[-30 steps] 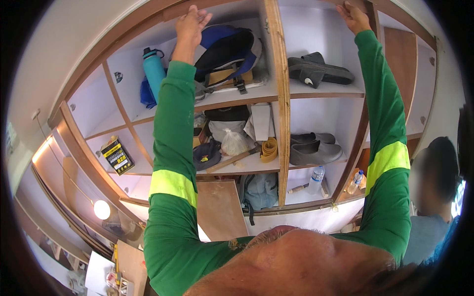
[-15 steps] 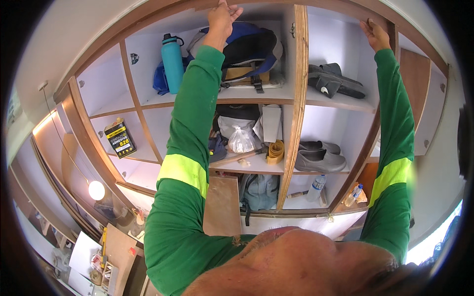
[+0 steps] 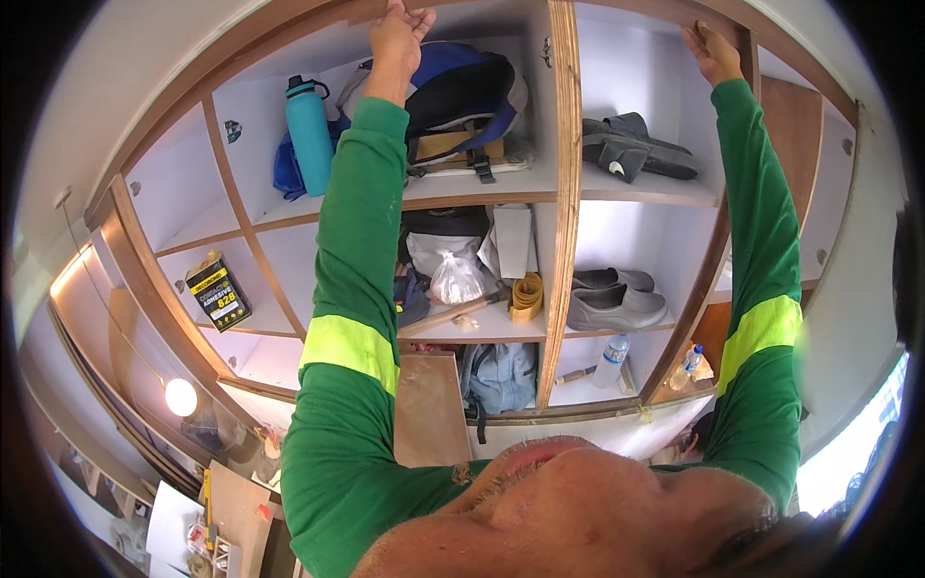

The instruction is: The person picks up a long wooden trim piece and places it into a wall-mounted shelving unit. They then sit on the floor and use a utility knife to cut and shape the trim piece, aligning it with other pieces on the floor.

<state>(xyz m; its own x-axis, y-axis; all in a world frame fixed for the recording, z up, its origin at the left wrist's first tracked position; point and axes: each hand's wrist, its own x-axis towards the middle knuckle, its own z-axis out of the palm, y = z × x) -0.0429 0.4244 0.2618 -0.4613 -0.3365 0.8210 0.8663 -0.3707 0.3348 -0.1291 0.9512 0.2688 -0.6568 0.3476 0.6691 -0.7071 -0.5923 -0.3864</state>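
Both my arms, in green sleeves with yellow bands, reach up to the top of an open wooden cabinet (image 3: 564,193). At its upper left, my left hand (image 3: 397,43) is closed at the top wooden edge (image 3: 308,37), with some fingers partly stretched. Farther right, my right hand (image 3: 715,53) has its fingers curled at the same edge. What lies between the fingertips is hard to make out. Below my left hand are a blue and black backpack (image 3: 462,87) and a teal bottle (image 3: 308,140). Black sandals (image 3: 638,149) lie on the shelf below my right hand.
Lower shelves hold a black and yellow can (image 3: 220,294), a clear plastic bag (image 3: 456,277), a yellow roll (image 3: 526,297), grey shoes (image 3: 619,306), a grey backpack (image 3: 501,376) and a water bottle (image 3: 612,361). A round lamp (image 3: 180,396) hangs at left.
The view has shifted, so the cabinet and its contents sit slightly farther left. Both hands stay up at the top edge, with little change in their pose.
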